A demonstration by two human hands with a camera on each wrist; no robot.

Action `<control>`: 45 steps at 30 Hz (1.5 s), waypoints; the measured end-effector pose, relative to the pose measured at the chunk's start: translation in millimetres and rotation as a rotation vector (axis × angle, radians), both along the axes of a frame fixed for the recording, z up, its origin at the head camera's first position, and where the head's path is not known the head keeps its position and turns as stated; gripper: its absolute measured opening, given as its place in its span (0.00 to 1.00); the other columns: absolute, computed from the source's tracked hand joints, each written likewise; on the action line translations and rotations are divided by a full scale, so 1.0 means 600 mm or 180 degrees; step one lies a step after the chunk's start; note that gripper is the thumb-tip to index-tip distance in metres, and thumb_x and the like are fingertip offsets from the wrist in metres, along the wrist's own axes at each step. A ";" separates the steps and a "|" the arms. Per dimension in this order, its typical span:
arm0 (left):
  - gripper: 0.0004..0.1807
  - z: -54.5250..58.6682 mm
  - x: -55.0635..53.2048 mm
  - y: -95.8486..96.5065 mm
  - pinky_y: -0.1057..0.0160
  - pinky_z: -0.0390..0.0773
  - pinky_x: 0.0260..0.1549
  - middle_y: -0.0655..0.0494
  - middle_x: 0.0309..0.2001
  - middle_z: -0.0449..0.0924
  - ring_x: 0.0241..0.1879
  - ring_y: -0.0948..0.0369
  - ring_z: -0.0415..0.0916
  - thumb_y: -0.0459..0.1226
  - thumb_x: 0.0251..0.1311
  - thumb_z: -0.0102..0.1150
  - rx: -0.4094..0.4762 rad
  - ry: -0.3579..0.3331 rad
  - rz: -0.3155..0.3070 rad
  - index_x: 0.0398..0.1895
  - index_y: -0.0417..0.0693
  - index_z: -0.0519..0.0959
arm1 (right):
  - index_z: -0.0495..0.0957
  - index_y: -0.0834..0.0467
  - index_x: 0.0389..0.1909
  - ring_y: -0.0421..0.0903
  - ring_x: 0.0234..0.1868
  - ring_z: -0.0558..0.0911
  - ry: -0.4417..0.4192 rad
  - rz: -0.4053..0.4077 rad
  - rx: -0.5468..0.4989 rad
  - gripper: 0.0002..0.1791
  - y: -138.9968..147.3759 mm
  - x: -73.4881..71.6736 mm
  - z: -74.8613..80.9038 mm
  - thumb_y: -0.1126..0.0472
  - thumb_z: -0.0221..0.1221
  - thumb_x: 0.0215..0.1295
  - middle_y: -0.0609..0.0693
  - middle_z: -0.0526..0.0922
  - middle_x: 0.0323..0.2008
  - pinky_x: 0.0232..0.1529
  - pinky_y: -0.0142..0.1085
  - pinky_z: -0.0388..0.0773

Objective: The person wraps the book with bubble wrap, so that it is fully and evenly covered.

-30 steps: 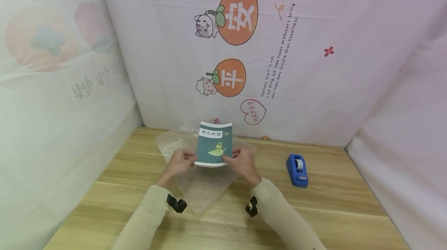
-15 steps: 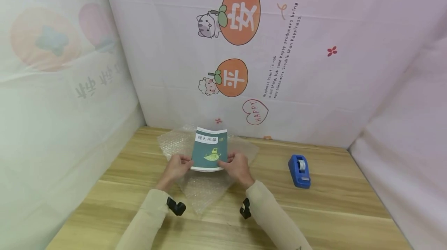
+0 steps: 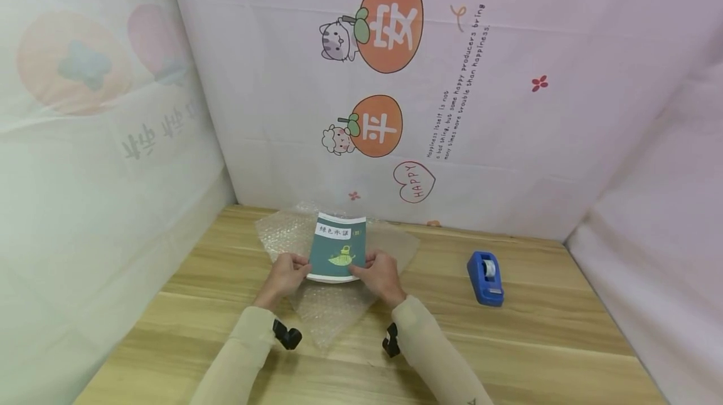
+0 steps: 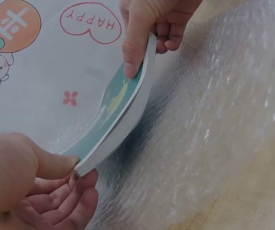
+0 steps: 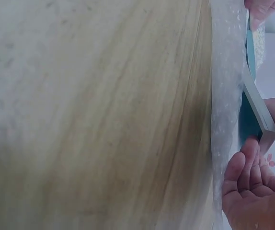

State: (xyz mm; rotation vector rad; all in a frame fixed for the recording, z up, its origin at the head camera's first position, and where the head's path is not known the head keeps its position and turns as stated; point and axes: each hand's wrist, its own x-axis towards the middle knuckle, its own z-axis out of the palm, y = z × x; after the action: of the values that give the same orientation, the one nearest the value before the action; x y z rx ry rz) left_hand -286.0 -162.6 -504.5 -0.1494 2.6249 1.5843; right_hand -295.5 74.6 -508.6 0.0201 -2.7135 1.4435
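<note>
A green paperback book (image 3: 337, 248) with white bands at its top and bottom is held by both hands over a sheet of bubble wrap (image 3: 327, 314). My left hand (image 3: 286, 276) pinches the book's left edge near its lower corner, thumb on the cover and fingers beneath. On the opposite edge, my right hand (image 3: 380, 274) grips the same way, its thumb lying on the cover. In the left wrist view the book (image 4: 116, 115) bows between the hands, its white page edges facing the camera. The right wrist view has the bubble wrap (image 5: 226, 96) close under the book.
A blue tape dispenser (image 3: 485, 278) with a roll of clear tape stands on the wooden table (image 3: 542, 317) to the right. White printed cloth (image 3: 491, 141) hangs behind the table and along both sides. A small black camera sits on each wrist.
Both hands have brought the book down and slightly toward me, closer over the bubble wrap. The head view has shifted slightly.
</note>
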 end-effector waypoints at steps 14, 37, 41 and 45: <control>0.10 -0.013 -0.013 -0.001 0.68 0.77 0.28 0.41 0.43 0.88 0.34 0.59 0.79 0.31 0.69 0.62 -0.0293 0.0018 -0.0075 0.43 0.30 0.85 | 0.82 0.67 0.40 0.46 0.37 0.83 -0.0172 -0.0051 0.0114 0.20 -0.003 -0.003 -0.006 0.56 0.77 0.58 0.56 0.87 0.36 0.35 0.33 0.80; 0.12 0.026 0.000 0.015 0.68 0.67 0.20 0.60 0.14 0.78 0.19 0.62 0.69 0.31 0.54 0.71 -0.1161 0.0432 -0.0051 0.14 0.42 0.84 | 0.73 0.57 0.09 0.39 0.16 0.66 -0.0380 0.0209 0.0508 0.28 0.015 -0.013 0.011 0.54 0.77 0.60 0.42 0.70 0.11 0.19 0.30 0.63; 0.18 0.037 0.002 0.019 0.68 0.64 0.17 0.61 0.12 0.71 0.16 0.62 0.65 0.31 0.54 0.70 -0.1307 0.0383 -0.0180 0.09 0.47 0.76 | 0.80 0.60 0.12 0.39 0.16 0.67 -0.0384 0.0351 0.0546 0.23 0.024 -0.007 0.022 0.55 0.76 0.61 0.42 0.72 0.10 0.18 0.30 0.64; 0.23 0.052 0.004 0.015 0.69 0.60 0.14 0.62 0.11 0.64 0.14 0.64 0.59 0.32 0.58 0.70 -0.1382 0.0222 -0.0390 0.10 0.50 0.70 | 0.76 0.60 0.13 0.39 0.17 0.65 -0.0408 0.0566 0.0607 0.24 0.032 -0.002 0.031 0.55 0.74 0.63 0.43 0.70 0.12 0.18 0.31 0.60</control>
State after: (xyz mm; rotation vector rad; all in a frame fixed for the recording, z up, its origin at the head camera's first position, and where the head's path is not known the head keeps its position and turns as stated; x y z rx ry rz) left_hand -283.7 -153.6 -473.4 0.0449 2.9281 0.9824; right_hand -296.7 94.1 -489.8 0.1897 -3.0137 1.2588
